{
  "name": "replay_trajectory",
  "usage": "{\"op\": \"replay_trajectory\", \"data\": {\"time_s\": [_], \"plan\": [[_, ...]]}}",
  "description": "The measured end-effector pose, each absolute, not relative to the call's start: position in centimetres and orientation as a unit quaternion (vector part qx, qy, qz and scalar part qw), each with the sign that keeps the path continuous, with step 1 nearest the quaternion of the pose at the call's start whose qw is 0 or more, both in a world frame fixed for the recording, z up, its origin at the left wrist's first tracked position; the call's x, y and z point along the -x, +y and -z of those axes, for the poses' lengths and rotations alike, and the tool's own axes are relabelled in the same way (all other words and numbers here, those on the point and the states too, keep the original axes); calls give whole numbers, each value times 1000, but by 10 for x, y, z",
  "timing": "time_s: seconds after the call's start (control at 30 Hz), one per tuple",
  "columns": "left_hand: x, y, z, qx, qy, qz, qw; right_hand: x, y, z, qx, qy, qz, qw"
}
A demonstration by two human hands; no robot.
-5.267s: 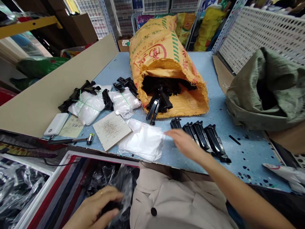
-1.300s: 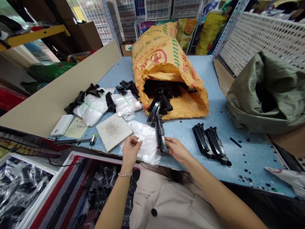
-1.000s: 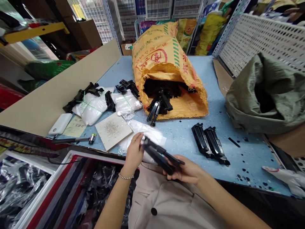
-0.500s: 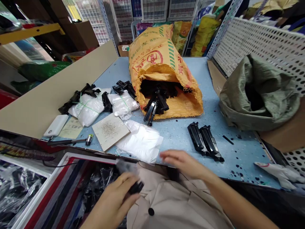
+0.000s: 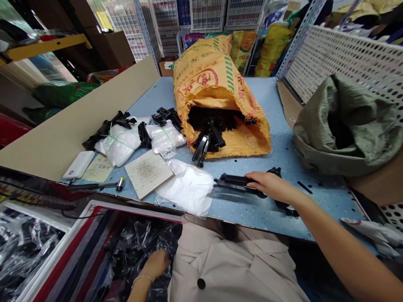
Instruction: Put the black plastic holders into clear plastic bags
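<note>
On the blue tabletop, my right hand (image 5: 267, 184) is closed around one end of a long black stapler-like part (image 5: 234, 180), blurred by motion, which points left toward a stack of clear plastic bags (image 5: 187, 184). A second such part (image 5: 277, 171) lies partly hidden beneath my right hand and wrist. Low in the view, my left hand (image 5: 157, 263), with a beaded bracelet at the wrist, is over a striped container (image 5: 90, 247) of black items in clear plastic (image 5: 132, 239). Its fingers are mostly hidden, so I cannot tell if they hold anything.
An orange woven sack (image 5: 204, 71) lies with its mouth toward me, black parts (image 5: 214, 134) inside. At left are tied plastic-bag bundles (image 5: 121, 144), a square board (image 5: 148, 173) and a hammer-like tool (image 5: 100, 184). A grey-green sack (image 5: 346, 126) stands at right.
My right hand has moved right and taken hold of one of the two black parts, which has swung leftward. My left hand has lowered into the striped container; the plastic-wrapped black item it held is no longer visible there.
</note>
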State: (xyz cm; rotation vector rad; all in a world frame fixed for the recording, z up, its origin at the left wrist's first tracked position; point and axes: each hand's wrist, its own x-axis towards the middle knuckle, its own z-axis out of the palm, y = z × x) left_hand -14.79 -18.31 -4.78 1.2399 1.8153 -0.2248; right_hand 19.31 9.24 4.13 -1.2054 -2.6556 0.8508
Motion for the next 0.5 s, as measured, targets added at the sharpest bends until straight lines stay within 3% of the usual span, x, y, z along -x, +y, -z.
{"op": "replay_trajectory", "data": {"time_s": [0.07,0.17,0.27,0.5], "plan": [[137,-152,36,-521,729,14,443,-181,78,-40,434,-795,-409,116],[103,-96,15,-578,701,-229,349,-156,56,-30,426,-636,-610,205],[75,-48,4,-589,720,-294,218,-138,37,-19,411,-504,-716,251],[104,-23,12,-515,688,-371,353,-141,15,-18,380,-375,-801,272]]}}
